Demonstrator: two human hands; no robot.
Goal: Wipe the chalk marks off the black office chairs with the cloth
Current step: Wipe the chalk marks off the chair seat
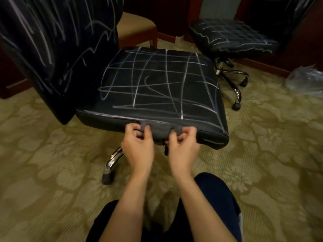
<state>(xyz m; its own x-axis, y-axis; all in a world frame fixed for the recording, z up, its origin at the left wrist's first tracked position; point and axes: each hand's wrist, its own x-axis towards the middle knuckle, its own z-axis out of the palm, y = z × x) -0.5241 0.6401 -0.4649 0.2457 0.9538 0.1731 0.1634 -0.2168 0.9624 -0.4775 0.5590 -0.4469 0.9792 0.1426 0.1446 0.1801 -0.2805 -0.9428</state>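
Note:
A black office chair stands in front of me, its seat [157, 84] crossed by white chalk lines and its backrest [52, 41] at the left also scribbled over. A dark grey cloth [158, 132] hangs against the seat's near edge, stretched between my hands. My left hand [138, 144] pinches its left end, and my right hand [182, 145] pinches its right end. A second black office chair [232, 35] with chalk marks on its seat stands at the back right.
A wooden chair with a tan cushion [134, 27] stands behind the near chair. Chrome legs with castors [111, 163] reach out under both office chairs. A clear plastic bag [307, 79] lies on the patterned carpet at the right. My knees [216, 194] are at the bottom.

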